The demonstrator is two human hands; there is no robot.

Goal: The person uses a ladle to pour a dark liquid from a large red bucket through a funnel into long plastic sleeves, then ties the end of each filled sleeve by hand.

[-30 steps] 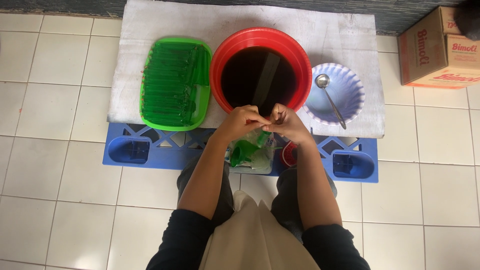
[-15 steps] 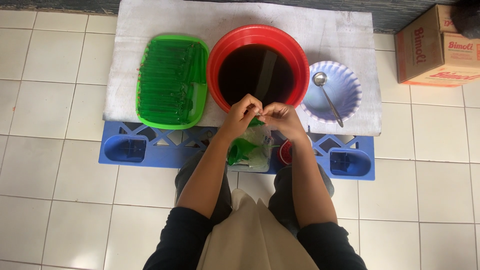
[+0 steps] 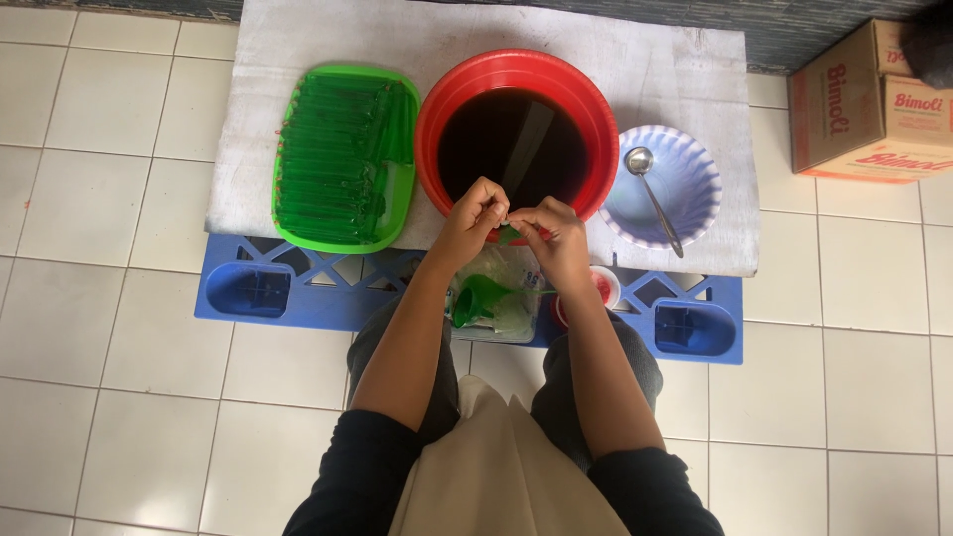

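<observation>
1. Small green plastic piece [image 3: 509,234], likely the top of a thin tube bag: pinched between both hands, just in front of the near rim of the red basin [image 3: 516,69]. Too small to tell if filled or empty.
2. Left hand [image 3: 471,220]: fingers closed, tips pinching the green piece from the left. Right hand [image 3: 552,230]: fingers curled shut, pinching the same piece from the right. Thumbs and fingertips meet at the middle; looks like twisting or knotting, a judgement only.
3. Change versus half a second and a second back: hands sat a little lower and closer to the body, now raised slightly toward the basin rim and drawn tighter together. Basin, trays and bowl unchanged on the board. Reads as the tie-off step under way, not finished.
4. Below the hands: green funnel [image 3: 478,301] lying in a clear plastic container [image 3: 516,308], between the knees. Small red-and-white cup [image 3: 600,287] just right of it.
5. Basin holds dark liquid, nearly full.
6. Left of basin: green tray [image 3: 342,238] stacked with rows of filled green tubes.
7. Right of basin: scalloped bowl [image 3: 695,169] with a metal spoon [image 3: 653,199] resting in it.
8. All on a white board [image 3: 298,40] over a blue crate [image 3: 248,293]. Cardboard box [image 3: 874,109] well apart, far right.
</observation>
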